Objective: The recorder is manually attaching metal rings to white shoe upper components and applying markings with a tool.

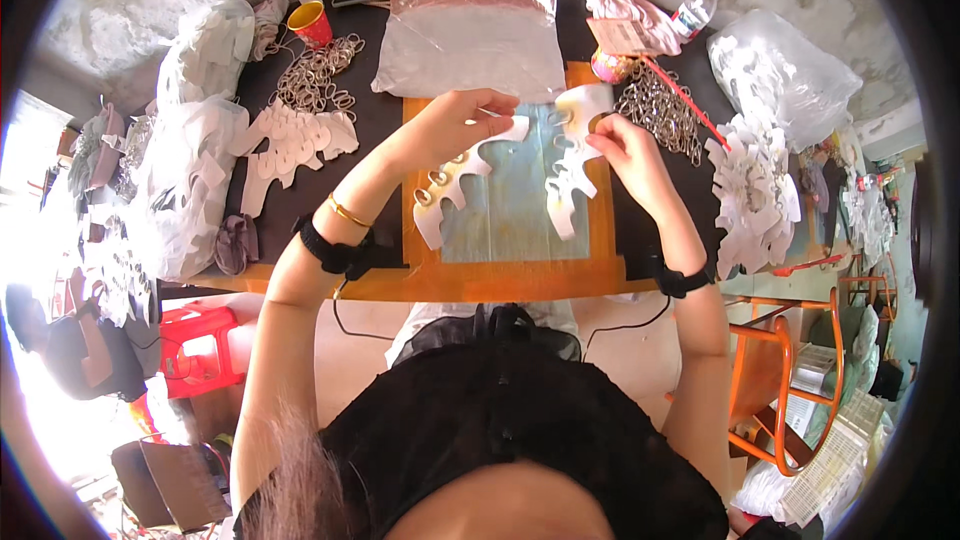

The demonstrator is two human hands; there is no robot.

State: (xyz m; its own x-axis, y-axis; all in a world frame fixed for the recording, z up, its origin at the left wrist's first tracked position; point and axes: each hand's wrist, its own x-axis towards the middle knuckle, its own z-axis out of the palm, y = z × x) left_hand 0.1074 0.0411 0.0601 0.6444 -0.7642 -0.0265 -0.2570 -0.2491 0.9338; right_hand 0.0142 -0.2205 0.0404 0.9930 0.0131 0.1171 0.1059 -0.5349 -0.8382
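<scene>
My left hand (452, 122) pinches the top end of a white cut-out card strip (455, 183) with metal rings clipped along it; the strip hangs over the blue mat (515, 215). My right hand (622, 145) grips a second white card strip (570, 155), which lies partly on the mat, and its fingertips press a ring near the strip's upper edge. Both hands are above the orange board (500, 275) at the table's middle.
A pile of loose metal rings (318, 75) and stacked white strips (290, 145) lie at the left. More rings (655, 110) and white strips (750, 190) sit at the right. A clear plastic bag (470, 40), red cup (312, 25), bottles and an orange frame (790, 380) surround the board.
</scene>
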